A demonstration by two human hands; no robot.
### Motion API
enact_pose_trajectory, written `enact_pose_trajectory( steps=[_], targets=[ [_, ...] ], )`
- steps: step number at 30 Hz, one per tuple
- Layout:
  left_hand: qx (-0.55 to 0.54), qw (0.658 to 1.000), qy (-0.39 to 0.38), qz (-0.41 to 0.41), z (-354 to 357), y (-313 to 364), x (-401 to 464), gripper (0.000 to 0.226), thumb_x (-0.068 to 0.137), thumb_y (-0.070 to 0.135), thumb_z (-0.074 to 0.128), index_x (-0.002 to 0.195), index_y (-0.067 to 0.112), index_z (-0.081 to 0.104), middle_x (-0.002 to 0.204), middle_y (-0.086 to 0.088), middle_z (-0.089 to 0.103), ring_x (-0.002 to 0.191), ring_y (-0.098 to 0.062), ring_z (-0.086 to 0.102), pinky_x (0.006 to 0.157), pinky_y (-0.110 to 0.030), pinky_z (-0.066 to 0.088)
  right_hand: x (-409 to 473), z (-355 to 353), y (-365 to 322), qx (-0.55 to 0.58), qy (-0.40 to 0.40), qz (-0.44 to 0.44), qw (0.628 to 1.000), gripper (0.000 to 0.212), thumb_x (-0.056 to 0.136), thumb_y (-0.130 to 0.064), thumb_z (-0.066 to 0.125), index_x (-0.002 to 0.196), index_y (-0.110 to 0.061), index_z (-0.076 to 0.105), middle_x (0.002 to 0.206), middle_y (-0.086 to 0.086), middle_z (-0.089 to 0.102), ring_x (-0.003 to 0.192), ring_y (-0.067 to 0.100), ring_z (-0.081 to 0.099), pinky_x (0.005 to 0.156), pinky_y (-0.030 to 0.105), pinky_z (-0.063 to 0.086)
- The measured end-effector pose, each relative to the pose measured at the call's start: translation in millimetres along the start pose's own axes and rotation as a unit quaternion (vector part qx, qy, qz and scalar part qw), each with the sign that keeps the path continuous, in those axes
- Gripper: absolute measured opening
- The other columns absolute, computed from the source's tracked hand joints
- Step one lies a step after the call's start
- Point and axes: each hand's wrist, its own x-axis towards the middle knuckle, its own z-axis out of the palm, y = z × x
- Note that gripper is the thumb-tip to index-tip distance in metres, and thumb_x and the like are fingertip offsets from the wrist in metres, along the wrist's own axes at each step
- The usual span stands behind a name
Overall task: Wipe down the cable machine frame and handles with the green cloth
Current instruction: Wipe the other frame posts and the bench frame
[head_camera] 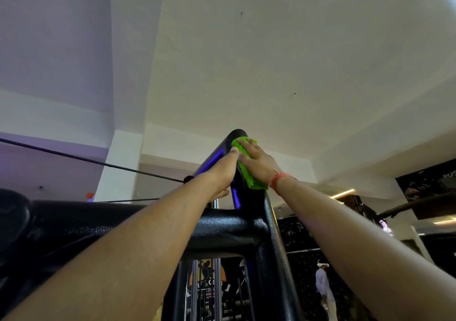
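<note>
Black textured steel makes up the cable machine frame (269,224); its upright post is seen running from bottom centre up to a rounded top end near the ceiling (271,49), long axis roughly vertical w/ a slight lean left in this upward-looking view. A horizontal crossbar (222,227) is joined to it lower down, running off left. Blue-purple light is reflected along the post's upper faces.

Bright green cloth (246,170) is pressed flat vs. the post's right side just below the top, long axis following the post, bunched and folded. It is covered by the right hand (256,163), fingers spread over it; a red thread is worn at that wrist. The left hand (223,172) is wrapped round the post's left side, thumb tip touching the cloth edge; its fingers are hidden behind the post.

A thin cable (93,162) is stretched in from the left, its far end cut off. Posters (429,185) at right are too blurred to read.
</note>
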Motion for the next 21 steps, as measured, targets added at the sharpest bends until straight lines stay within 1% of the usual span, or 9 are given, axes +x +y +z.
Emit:
enact_pose_trajectory(
  steps=[3, 5, 7, 9, 12, 14, 16, 19, 21],
  targets=[
    [-0.003, 1.000, -0.008, 0.011, 4, -3, -1, 0.073, 0.103, 0.064, 0.018, 0.160, 0.017, 0.017, 0.167, -0.002, 0.018, 0.152, -0.024, 0.022, 0.119, -0.043, 0.023, -34, 12, 19, 0.027, 0.036, -0.024, 0.999, 0.050, 0.104, -0.042, 0.047, 0.152, -0.047, 0.033, 0.167, -0.013, 0.016, 0.153, 0.008, 0.016, 0.120, 0.026, 0.012],
    [0.004, 1.000, -0.007, 0.020, 6, -4, -5, 0.070, 0.104, 0.061, 0.019, 0.159, 0.017, 0.020, 0.167, -0.002, 0.020, 0.152, -0.024, 0.023, 0.119, -0.042, 0.023, -52, 12, 30, 0.033, 0.024, -0.037, 0.998, 0.051, 0.105, -0.042, 0.047, 0.153, -0.047, 0.032, 0.167, -0.015, 0.017, 0.153, 0.004, 0.013, 0.121, 0.022, 0.008],
    [0.026, 0.999, -0.004, 0.026, 7, -4, -4, 0.071, 0.103, 0.062, 0.021, 0.159, 0.018, 0.022, 0.166, -0.003, 0.023, 0.151, -0.025, 0.025, 0.119, -0.043, 0.025, -45, 5, 29, 0.026, 0.005, -0.025, 0.999, 0.052, 0.105, -0.043, 0.046, 0.154, -0.046, 0.031, 0.167, -0.016, 0.017, 0.153, 0.004, 0.015, 0.118, 0.018, 0.008],
    [0.053, 0.998, 0.014, 0.029, 10, -4, -8, 0.076, 0.100, 0.068, 0.022, 0.158, 0.018, 0.027, 0.164, -0.005, 0.028, 0.150, -0.025, 0.029, 0.120, -0.045, 0.027, -31, 0, 18, 0.020, 0.002, 0.002, 1.000, 0.052, 0.105, -0.044, 0.045, 0.154, -0.045, 0.029, 0.167, -0.013, 0.018, 0.153, 0.008, 0.019, 0.119, 0.022, 0.012],
    [0.091, 0.994, 0.048, 0.027, 13, -5, -10, 0.086, 0.092, 0.077, 0.023, 0.155, 0.019, 0.034, 0.159, -0.011, 0.038, 0.144, -0.030, 0.038, 0.118, -0.050, 0.032, -29, 4, 5, 0.056, 0.022, 0.004, 0.998, 0.051, 0.105, -0.043, 0.044, 0.155, -0.044, 0.030, 0.167, -0.010, 0.018, 0.154, 0.009, 0.016, 0.122, 0.028, 0.012],
    [0.140, 0.988, 0.063, 0.028, 14, -7, -14, 0.082, 0.097, 0.071, 0.021, 0.153, 0.014, 0.039, 0.153, -0.016, 0.044, 0.140, -0.034, 0.043, 0.117, -0.046, 0.034, -52, 10, 12, 0.073, 0.036, -0.003, 0.997, 0.051, 0.106, -0.044, 0.043, 0.154, -0.046, 0.028, 0.168, -0.010, 0.017, 0.154, 0.008, 0.013, 0.122, 0.029, 0.012],
    [0.187, 0.979, 0.073, 0.029, 16, -8, -20, 0.078, 0.101, 0.065, 0.019, 0.152, 0.009, 0.038, 0.152, -0.017, 0.045, 0.139, -0.033, 0.044, 0.112, -0.038, 0.033, -84, 14, 25, 0.053, 0.029, -0.009, 0.998, 0.051, 0.105, -0.049, 0.041, 0.153, -0.053, 0.024, 0.168, -0.014, 0.014, 0.154, 0.007, 0.013, 0.120, 0.029, 0.014],
    [0.226, 0.970, 0.077, 0.037, 19, -7, -27, 0.077, 0.102, 0.063, 0.018, 0.153, 0.007, 0.035, 0.153, -0.018, 0.043, 0.138, -0.033, 0.043, 0.108, -0.038, 0.034, -97, 9, 32, 0.021, -0.005, 0.008, 1.000, 0.051, 0.104, -0.056, 0.039, 0.151, -0.059, 0.020, 0.167, -0.018, 0.012, 0.153, 0.011, 0.018, 0.121, 0.033, 0.017],
    [0.246, 0.966, 0.073, 0.040, 20, -7, -28, 0.078, 0.102, 0.064, 0.018, 0.153, 0.008, 0.035, 0.152, -0.019, 0.043, 0.137, -0.034, 0.044, 0.109, -0.040, 0.035, -84, 4, 27, 0.014, -0.003, 0.014, 1.000, 0.052, 0.103, -0.059, 0.038, 0.153, -0.056, 0.021, 0.168, -0.015, 0.006, 0.155, 0.015, 0.012, 0.124, 0.038, 0.013]
  ],
)
